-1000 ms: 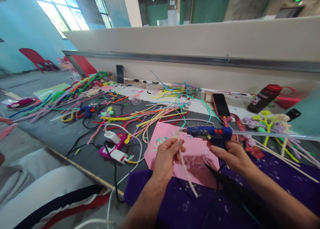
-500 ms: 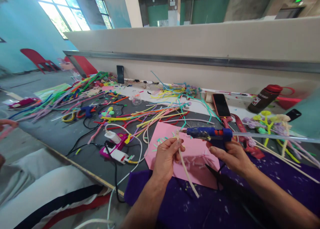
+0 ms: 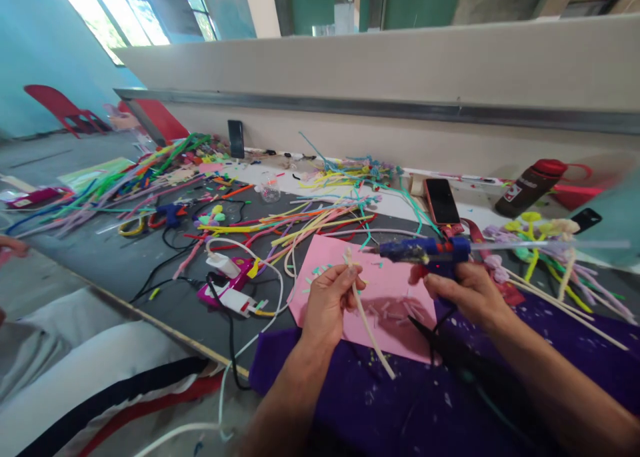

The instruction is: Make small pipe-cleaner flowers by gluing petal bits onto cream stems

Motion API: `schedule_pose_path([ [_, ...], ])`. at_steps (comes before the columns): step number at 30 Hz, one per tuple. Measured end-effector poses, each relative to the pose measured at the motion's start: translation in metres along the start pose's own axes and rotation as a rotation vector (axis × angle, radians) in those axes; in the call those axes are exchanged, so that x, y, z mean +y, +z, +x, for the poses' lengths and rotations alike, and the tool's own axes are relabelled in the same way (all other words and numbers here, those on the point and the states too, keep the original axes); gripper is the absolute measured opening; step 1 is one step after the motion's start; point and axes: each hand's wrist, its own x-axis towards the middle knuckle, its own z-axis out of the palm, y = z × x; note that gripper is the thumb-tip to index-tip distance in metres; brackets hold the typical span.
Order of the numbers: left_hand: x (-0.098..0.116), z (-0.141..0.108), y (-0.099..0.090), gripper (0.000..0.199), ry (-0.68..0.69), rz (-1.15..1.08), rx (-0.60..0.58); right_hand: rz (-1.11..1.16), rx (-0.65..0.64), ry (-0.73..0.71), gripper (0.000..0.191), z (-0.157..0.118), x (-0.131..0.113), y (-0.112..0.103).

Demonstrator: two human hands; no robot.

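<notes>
Pinched in my left hand (image 3: 333, 297) is a cream pipe cleaner (image 3: 371, 334), its long end slanting down to the right and its tip poking up above my fingers. My right hand (image 3: 463, 290) is wrapped round the handle of a blue glue gun (image 3: 420, 249), with a clear glue stick (image 3: 550, 245) jutting from its back. The gun's nozzle points left, a short gap from the pipe cleaner's upper tip. Beneath both hands lies a pink sheet (image 3: 320, 250) with small cut pieces of mint and pink pipe cleaner on it.
Black scissors (image 3: 430, 337) lie partly on the sheet's right edge over purple cloth (image 3: 280, 364). A magenta power strip (image 3: 227, 284) with cords sits left. Loose pipe cleaners (image 3: 320, 217), a phone (image 3: 441, 202) and a brown bottle (image 3: 530, 187) stand behind. Another person's leg (image 3: 100, 384) is at left.
The glue gun's nozzle has drawn back slightly to the right, away from the pipe cleaner's tip. The whole view has shifted a little. My left hand keeps its pinch.
</notes>
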Motion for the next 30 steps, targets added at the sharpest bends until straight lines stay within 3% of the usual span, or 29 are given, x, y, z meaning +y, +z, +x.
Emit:
schedule_pose_path([
  [4, -0.001, 0.002, 0.001, 0.021, 0.022, 0.020, -0.002, 0.146, 0.050, 0.063, 0.025, 0.019, 0.010, -0.006],
  [8, -0.002, 0.004, 0.001, 0.020, 0.025, 0.029, -0.016, 0.266, -0.012, 0.273, 0.028, 0.038, 0.034, -0.009],
  [14, 0.001, 0.002, 0.002, 0.017, 0.029, 0.035, -0.062, 0.109, -0.061, 0.353, 0.027, 0.047, 0.059, -0.007],
  [17, 0.002, 0.001, 0.002, 0.017, 0.041, 0.058, -0.048, -0.088, -0.077, 0.287, 0.031, 0.048, 0.065, -0.004],
  [22, 0.001, 0.000, 0.004, 0.013, 0.008, 0.127, -0.084, -0.870, -0.018, 0.046, 0.042, 0.043, 0.056, 0.002],
  [24, 0.000, 0.000, 0.004, 0.012, -0.007, 0.158, -0.115, -1.056, 0.023, -0.014, 0.042, 0.038, 0.048, 0.003],
  [27, -0.001, 0.000, 0.003, 0.012, -0.007, 0.173, -0.141, -1.099, 0.049, -0.095, 0.034, 0.030, 0.036, 0.005],
  [30, -0.001, 0.001, 0.001, 0.012, -0.004, 0.170, -0.159, -0.937, -0.077, -0.219, 0.023, 0.022, 0.025, 0.008],
])
